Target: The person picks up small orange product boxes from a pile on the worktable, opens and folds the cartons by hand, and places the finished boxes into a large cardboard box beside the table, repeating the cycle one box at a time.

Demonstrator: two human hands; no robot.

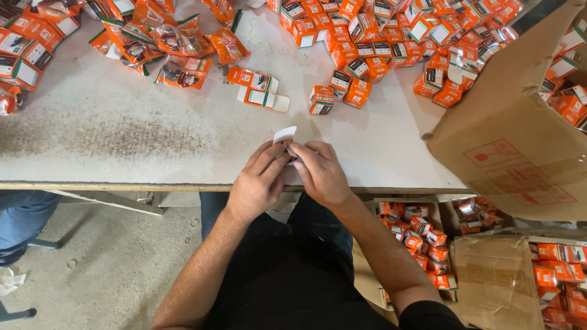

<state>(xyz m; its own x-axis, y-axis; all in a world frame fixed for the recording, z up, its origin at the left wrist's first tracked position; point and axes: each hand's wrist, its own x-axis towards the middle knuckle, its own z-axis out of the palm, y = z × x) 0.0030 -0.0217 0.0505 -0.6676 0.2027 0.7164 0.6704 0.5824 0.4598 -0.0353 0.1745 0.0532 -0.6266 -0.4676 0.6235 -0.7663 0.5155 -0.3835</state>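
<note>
My left hand (260,180) and my right hand (319,171) meet at the near edge of a worn white table (122,134). Together they pinch a small box (285,135) whose white flap sticks up above the fingers; most of the box is hidden by them. Two flat, unfolded orange-and-white boxes (257,88) lie just beyond the hands. A single closed orange box (321,99) stands a little to their right.
A heap of small orange boxes (391,36) fills the table's far right. Orange plastic packets (177,43) lie at the far left. A big brown carton (513,140) leans at the right. More cartons of orange boxes (422,238) stand on the floor. Another person's blue trouser leg (21,220) shows at left.
</note>
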